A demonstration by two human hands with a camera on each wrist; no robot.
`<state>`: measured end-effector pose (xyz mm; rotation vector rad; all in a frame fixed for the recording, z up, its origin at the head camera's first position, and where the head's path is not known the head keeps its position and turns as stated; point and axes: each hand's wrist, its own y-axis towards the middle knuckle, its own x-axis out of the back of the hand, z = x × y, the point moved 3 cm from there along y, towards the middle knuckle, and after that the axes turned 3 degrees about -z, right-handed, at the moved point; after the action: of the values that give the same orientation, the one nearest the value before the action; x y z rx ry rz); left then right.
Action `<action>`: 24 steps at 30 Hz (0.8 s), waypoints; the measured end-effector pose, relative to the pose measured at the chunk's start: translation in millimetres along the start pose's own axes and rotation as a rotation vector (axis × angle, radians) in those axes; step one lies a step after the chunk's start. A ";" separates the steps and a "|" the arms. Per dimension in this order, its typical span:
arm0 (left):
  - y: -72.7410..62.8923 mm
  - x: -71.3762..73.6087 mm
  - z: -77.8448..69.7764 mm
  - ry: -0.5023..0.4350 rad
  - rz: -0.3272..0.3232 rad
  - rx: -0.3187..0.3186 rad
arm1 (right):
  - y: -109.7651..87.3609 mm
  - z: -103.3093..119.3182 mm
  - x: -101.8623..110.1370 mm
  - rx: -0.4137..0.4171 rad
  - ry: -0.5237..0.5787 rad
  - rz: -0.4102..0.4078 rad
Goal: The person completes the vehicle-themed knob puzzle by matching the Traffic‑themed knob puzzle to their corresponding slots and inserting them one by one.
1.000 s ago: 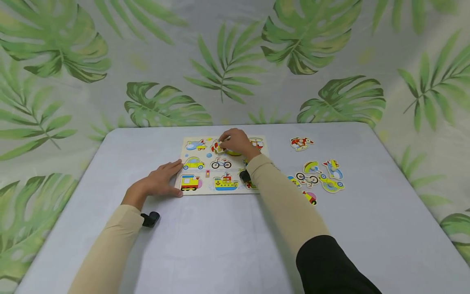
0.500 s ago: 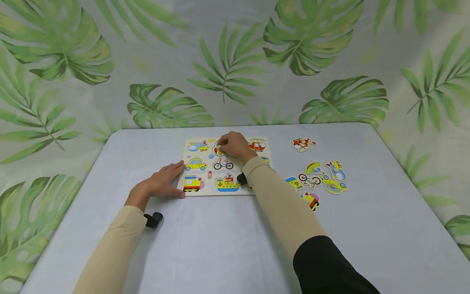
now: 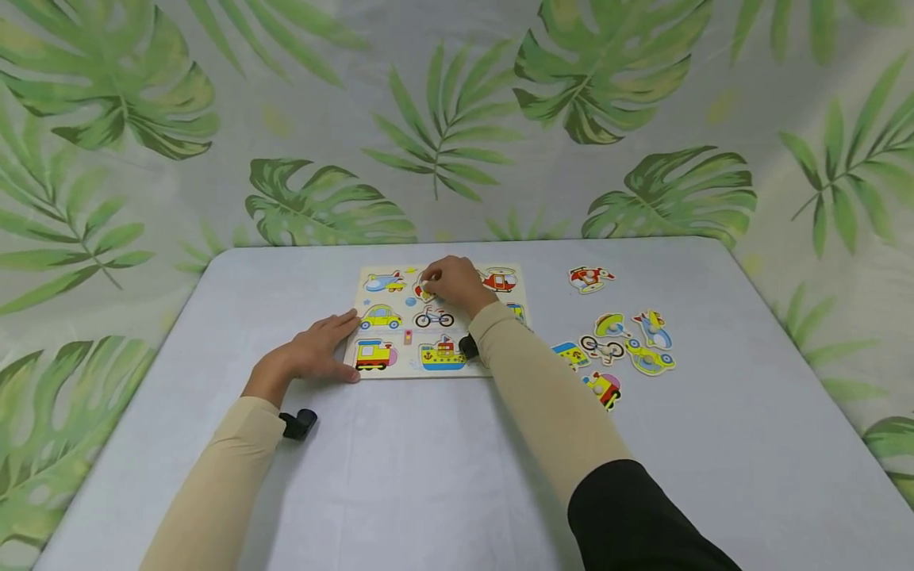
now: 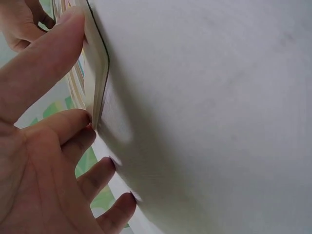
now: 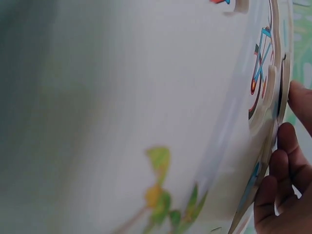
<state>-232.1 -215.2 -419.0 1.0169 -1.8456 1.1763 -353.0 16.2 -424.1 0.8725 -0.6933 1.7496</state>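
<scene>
A wooden peg puzzle board (image 3: 407, 369) with vehicle-shaped recesses lies flat toward the back of the table. My left hand (image 3: 314, 354) rests at its left edge, fingers extended. In the left wrist view, the thumb (image 4: 48, 61) lies along the board's edge and the index fingertip touches near a corner. My right hand (image 3: 459, 284) pinches a puzzle piece (image 3: 422, 292) with red and yellow on it, over the board's top middle recess. The right wrist view shows the piece's thin edge (image 5: 284, 87) close against the board by the fingertips; its printed picture is mostly hidden.
Several loose pieces lie right of the board: a red helicopter-like piece (image 3: 589, 279), a bicycle piece (image 3: 601, 349), a yellow car piece (image 3: 648, 358), a plane piece (image 3: 653, 329) and a train piece (image 3: 604, 388). The right forearm (image 3: 543, 381) crosses over the board's right side.
The red and yellow piece has turned and settled lower over the top middle recess, still pinched by my right hand. My left hand stays at the board's edge. The view shifted slightly.
</scene>
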 end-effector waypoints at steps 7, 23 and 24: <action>0.7 -1.0 0.3 -0.006 -0.005 0.000 | -2.7 0.9 1.7 -0.040 0.008 0.029; 0.4 -0.9 1.2 -0.016 0.003 0.009 | 1.1 -0.2 -1.0 -0.065 0.017 0.015; 0.1 -0.4 1.1 -0.017 0.003 0.008 | 1.5 -0.2 -1.1 -0.064 0.016 0.017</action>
<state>-232.2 -216.0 -419.7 1.0322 -1.8577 1.1815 -354.2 15.3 -425.2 0.8104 -0.7445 1.7379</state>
